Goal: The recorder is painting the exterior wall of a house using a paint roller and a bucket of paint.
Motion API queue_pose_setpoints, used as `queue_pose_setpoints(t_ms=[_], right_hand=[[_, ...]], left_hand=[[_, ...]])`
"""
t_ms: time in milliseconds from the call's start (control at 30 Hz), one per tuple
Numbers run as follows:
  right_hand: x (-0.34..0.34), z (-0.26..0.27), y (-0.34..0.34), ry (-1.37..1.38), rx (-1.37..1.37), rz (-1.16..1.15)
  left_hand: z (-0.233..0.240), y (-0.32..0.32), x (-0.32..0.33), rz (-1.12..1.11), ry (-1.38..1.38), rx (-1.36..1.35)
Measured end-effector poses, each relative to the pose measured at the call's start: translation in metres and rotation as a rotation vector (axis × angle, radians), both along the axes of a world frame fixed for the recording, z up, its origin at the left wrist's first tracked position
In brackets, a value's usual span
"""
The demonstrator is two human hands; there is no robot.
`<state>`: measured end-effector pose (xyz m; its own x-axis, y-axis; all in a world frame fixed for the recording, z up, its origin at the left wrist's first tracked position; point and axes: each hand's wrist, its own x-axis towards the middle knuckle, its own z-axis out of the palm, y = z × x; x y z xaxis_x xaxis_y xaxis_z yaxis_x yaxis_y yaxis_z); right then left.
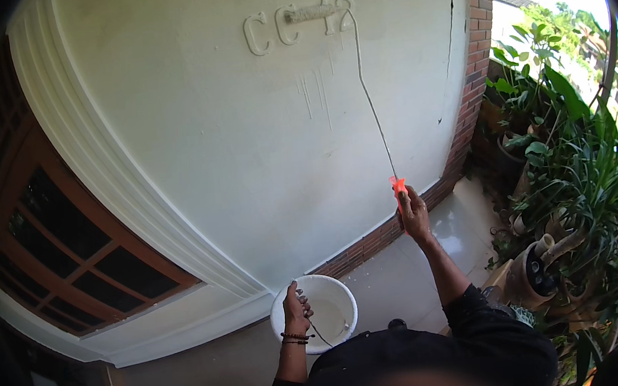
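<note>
My right hand (pixel 416 215) is wrapped around the orange handle (pixel 398 186) of a paint roller. From it a long bent metal rod (pixel 371 102) runs up to a nap roller sleeve (pixel 311 13) coated in pale paint. The sleeve lies across raised characters on the white wall (pixel 216 146). Lower down, my left hand (pixel 296 309) grips the thin wire handle (pixel 319 332) of a round white bucket (pixel 351 298). Pale liquid paint is visible inside the bucket, partly hidden by my left hand and wrist.
Paint drips and a crack mark the wall, edged by brick trim (pixel 477 62). A wooden-framed window (pixel 73 269) with white moulding (pixel 118 160) stands left. Potted plants (pixel 581 152) crowd the right, beside a plant pot (pixel 520 279). Grey tiles (pixel 388 280) cover the floor.
</note>
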<state>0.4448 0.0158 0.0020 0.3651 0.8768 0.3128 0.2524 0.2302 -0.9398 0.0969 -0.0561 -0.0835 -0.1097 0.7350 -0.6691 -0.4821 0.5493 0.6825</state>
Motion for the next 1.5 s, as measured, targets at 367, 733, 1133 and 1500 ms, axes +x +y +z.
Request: queue_pose_setpoints(t_ms=[367,733,1133,1500], right_hand=[[0.025,0.026,0.014,0.018,-0.005,0.065],[0.250,0.110,0.008,-0.501,0.094,-0.134],[0.382,0.334,0.028,-1.203,0.326,-0.270],[0.389,0.454,0.109,-1.609,0.493,-0.352]], left_hand=[[0.009,0.005,0.028,0.001,-0.018,0.021],[0.004,0.006,0.029,0.037,-0.060,0.039],[-0.005,0.012,0.042,0.231,0.026,0.022],[-0.012,0.019,0.069,0.396,0.023,0.038]])
